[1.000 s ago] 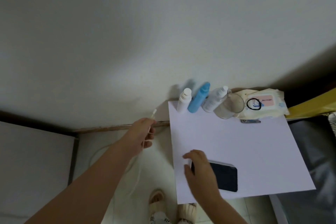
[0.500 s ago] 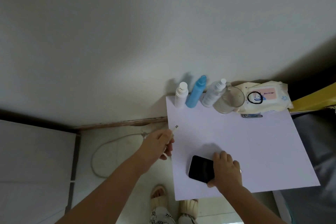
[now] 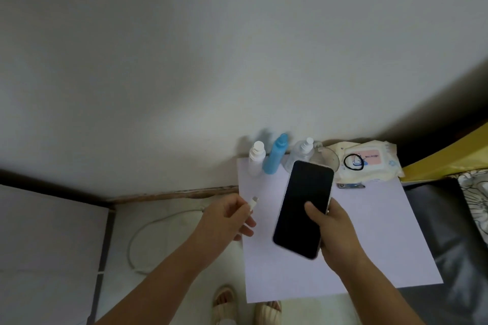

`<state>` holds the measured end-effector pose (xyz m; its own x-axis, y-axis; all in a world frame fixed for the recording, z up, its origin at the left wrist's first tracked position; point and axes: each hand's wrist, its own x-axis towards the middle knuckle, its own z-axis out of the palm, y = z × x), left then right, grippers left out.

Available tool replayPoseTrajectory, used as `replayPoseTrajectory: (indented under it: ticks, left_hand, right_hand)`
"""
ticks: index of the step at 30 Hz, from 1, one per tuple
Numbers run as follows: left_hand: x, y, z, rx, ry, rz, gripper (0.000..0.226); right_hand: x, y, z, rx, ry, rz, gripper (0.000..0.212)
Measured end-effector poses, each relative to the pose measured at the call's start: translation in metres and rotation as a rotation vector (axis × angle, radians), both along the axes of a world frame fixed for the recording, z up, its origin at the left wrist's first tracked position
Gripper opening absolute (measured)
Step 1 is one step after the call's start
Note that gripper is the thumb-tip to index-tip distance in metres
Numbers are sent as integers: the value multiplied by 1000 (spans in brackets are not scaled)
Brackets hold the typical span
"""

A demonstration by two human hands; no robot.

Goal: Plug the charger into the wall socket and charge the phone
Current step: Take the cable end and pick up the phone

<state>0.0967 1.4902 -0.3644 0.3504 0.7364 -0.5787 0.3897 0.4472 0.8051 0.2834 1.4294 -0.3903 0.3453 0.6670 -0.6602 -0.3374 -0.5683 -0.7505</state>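
Note:
My right hand (image 3: pixel 334 229) holds a black phone (image 3: pixel 303 208) lifted above the white table (image 3: pixel 369 232), screen dark and facing up, its top end tilted away from me. My left hand (image 3: pixel 227 216) pinches the white charging cable's plug (image 3: pixel 253 202), tip pointing up and right, a short gap left of the phone. The rest of the white cable (image 3: pixel 148 235) loops on the floor below. No wall socket or charger brick is in view.
Along the table's back edge stand a white bottle (image 3: pixel 256 157), a blue bottle (image 3: pixel 276 154), a clear spray bottle (image 3: pixel 301 152) and a glass (image 3: pixel 327 157). A wipes pack (image 3: pixel 369 163) with a black hair tie lies beside them. A dark seat (image 3: pixel 449 232) is at right.
My right hand has picked the phone up off the table and raised it. My left hand has brought the cable plug to the right, closer to the phone.

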Motion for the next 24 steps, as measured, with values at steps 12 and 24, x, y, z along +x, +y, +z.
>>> replayPoseTrajectory:
  ticks: [12, 24]
  left_hand:
    - [12, -16, 50, 77, -36, 16, 16]
    - [10, -18, 58, 105, -34, 60, 15]
  right_hand:
    - [-18, 34, 62, 257, 387, -422, 20]
    - [-32, 36, 76, 312, 313, -412, 24]
